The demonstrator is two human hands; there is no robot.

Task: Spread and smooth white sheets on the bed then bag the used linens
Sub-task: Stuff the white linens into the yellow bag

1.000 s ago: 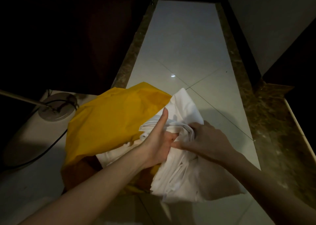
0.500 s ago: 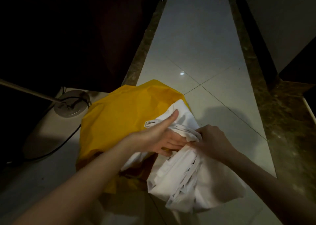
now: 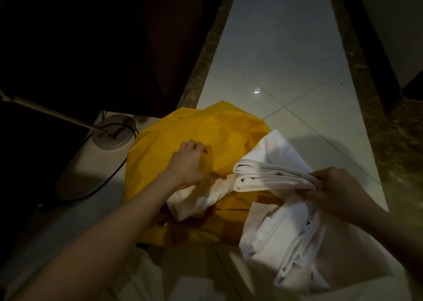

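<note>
A yellow laundry bag (image 3: 229, 131) lies crumpled on the tiled floor, its mouth toward me with a metal eyelet on the near rim. A bundle of white used linen (image 3: 274, 177) lies half over the bag's opening and hangs down to the right. My left hand (image 3: 187, 161) lies on the yellow fabric with fingers curled into it, just left of the linen. My right hand (image 3: 332, 186) grips the folded edges of the linen at its right end.
A floor lamp's round base (image 3: 113, 132) with its slanted pole and black cord sits left of the bag. White tiles (image 3: 274, 49) run ahead, bordered by dark marble strips. A dark wall is on the left and a pale wall on the right.
My left hand has let go of the linen and moved left onto the yellow bag. My right hand has pulled the linen bundle to the right.
</note>
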